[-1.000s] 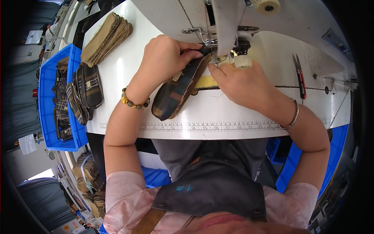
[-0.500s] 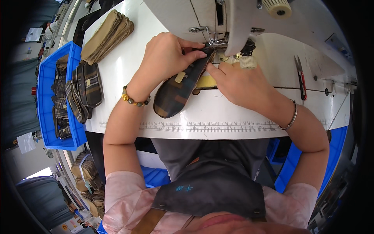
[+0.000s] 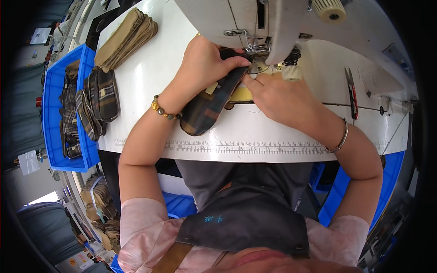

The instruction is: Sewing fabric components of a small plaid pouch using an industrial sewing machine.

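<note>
A dark plaid insole-shaped piece [image 3: 203, 111] with a small tan label [image 3: 211, 88] lies slantwise on the white table, its upper end at the presser foot [image 3: 257, 49] of a sewing machine [image 3: 282, 22]. My left hand [image 3: 202, 61] pinches that upper end, thumb on top and its other fingers mostly hidden behind. On the piece's right edge, close to the foot, rest the bent fingertips of my right hand [image 3: 282, 96]. What lies under those fingertips is hidden. A yellow strip [image 3: 241, 94] shows on the table between the piece and my right hand.
Stacked tan insole-shaped pieces [image 3: 125, 41] lie at the upper left. Beside them sit plaid pieces [image 3: 101, 95] against a blue crate [image 3: 52, 123] holding more. Red-handled thread snips [image 3: 352, 95] lie at the right. A printed ruler [image 3: 273, 148] follows the table's front edge.
My left hand has shifted slightly right and down along the piece, its thumb now nearer the presser foot. The piece's upper end has turned up a little. My right hand stays nearly still.
</note>
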The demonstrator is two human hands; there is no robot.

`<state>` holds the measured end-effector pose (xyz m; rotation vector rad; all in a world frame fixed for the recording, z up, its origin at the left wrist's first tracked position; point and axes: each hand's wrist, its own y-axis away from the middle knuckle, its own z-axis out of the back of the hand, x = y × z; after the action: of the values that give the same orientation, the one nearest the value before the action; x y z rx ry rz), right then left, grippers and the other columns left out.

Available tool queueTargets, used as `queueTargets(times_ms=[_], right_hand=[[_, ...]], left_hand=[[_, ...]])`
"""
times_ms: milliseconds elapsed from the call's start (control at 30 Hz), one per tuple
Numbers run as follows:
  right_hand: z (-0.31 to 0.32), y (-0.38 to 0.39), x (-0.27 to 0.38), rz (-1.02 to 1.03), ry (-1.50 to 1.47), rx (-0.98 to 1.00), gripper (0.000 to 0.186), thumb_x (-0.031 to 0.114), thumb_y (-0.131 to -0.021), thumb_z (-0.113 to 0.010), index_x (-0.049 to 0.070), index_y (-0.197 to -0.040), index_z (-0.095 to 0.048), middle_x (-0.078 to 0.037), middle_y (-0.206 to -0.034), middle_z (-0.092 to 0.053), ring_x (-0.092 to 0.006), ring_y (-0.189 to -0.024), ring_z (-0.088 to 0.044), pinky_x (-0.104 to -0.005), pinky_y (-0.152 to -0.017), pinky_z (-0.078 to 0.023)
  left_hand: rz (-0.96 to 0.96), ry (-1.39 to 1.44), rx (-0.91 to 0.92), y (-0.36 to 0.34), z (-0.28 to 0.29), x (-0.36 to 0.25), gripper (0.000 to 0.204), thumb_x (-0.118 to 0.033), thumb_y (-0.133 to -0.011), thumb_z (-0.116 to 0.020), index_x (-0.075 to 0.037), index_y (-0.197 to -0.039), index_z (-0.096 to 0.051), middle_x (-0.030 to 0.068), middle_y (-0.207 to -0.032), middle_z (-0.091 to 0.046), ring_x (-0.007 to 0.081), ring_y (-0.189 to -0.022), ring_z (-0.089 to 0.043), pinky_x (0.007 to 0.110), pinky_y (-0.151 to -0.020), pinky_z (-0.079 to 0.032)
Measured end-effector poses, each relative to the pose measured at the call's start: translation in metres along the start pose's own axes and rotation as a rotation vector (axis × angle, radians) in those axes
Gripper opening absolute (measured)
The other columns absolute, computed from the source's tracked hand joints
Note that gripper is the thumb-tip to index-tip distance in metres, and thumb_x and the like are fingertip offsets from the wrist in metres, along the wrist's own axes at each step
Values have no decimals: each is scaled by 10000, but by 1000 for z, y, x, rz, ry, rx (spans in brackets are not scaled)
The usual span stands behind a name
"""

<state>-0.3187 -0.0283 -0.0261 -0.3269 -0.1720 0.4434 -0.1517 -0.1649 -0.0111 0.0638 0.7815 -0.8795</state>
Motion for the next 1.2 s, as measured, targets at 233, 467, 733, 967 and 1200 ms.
queueTargets(times_ms=[233,467,733,967,1200], right_hand=[[2,0,-2,19,-20,-25,174,102,-759,-666,14,-910,-661,-40,-641,-639,-212,-563,-667,-344,-471,-480],[2,1,-2,18,-65,-42,174,76,-764,-651,-2,-918,-670,-65,-645,-644,-237,-600,-684,-355,-507,-512],[4,0,-2,-3,-103,-58,54,67,-766,-647,34,-809,-656,-92,-671,-667,-255,-633,-697,-370,-544,-536],[5,1,-5,-7,-100,-22,42,62,-762,-644,36,-792,-656,-100,-686,-675,-259,-649,-700,-380,-557,-541],[9,5,-2,43,-87,-50,78,111,-774,-645,34,-782,-655,-101,-783,-683,-243,-634,-690,-356,-540,-536]], left_hand=[[162,-83,54,1,3,-20,342,-232,-689,-918,-45,-915,-743,50,-838,-744,224,-754,-705,345,-692,-558],[351,-156,143,-3,7,-37,357,-276,-693,-918,-37,-896,-747,54,-806,-743,222,-714,-711,332,-664,-552],[164,-214,39,1,0,-21,337,-290,-717,-893,-54,-924,-771,65,-824,-754,230,-722,-722,341,-658,-553],[204,-276,88,-1,2,-21,316,-261,-741,-857,-65,-976,-775,89,-833,-755,237,-723,-724,347,-670,-560],[122,-197,51,4,5,-19,264,-221,-765,-816,-45,-955,-767,108,-801,-742,252,-688,-705,352,-649,-554]])
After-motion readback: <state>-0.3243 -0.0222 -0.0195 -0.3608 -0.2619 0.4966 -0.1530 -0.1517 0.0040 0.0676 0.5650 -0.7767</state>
